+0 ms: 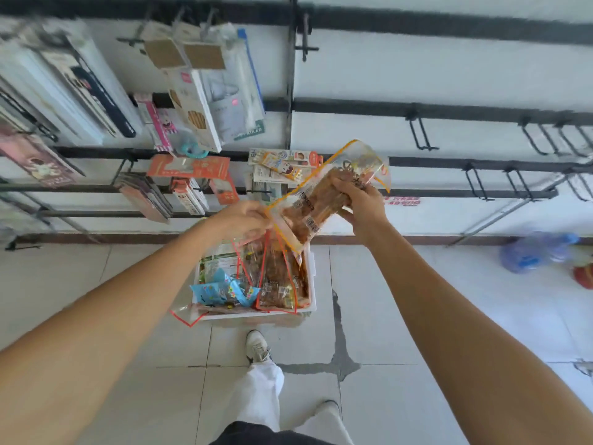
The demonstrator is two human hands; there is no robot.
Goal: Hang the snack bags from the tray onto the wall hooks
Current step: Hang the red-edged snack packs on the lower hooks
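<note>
Two bare forearms (128,316) reach toward twelve o'clock. The right hand (359,203) grips a clear, orange-edged snack bag (321,194) in its fingers; the left hand (244,216) pinches the bag's lower corner. Both are above the white plastic tray (313,274), which holds more bags. Black wire wall hooks (423,136) at two o'clock are bare, so most of the hanging looks undone.

The pale tiled floor (417,316) (a dark patched crack runs across it) carries a white tray (256,314) near the wall, heaped with snack bags (282,284). Well to its right lie a crumpled blue plastic bag (532,252) and something red (584,276).
</note>
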